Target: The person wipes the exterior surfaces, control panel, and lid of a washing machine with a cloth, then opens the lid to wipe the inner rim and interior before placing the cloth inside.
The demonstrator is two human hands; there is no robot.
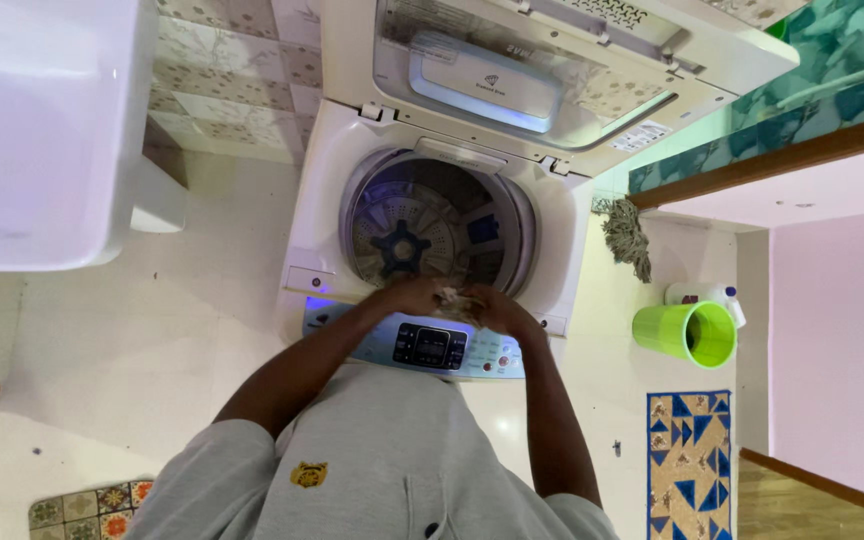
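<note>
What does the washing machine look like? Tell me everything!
The washing machine is a white top-loader on a pale floor, between a white sink and a green bucket. Its lid, with a see-through window, stands open. Inside, the metal drum shows a dark star-shaped hub at the bottom. A light blue control panel with buttons and a dark display runs along the front edge. Both hands, left hand and right hand, hold a small crumpled thing over the rim.

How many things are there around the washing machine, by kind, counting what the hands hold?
Washing machine, lid open: 1
Small cloth held by left hand and right hand: 1
Green bucket: 1
Mop head: 1
White sink: 1
Patterned mats: 2
White bottle: 1
Total: 8
</note>
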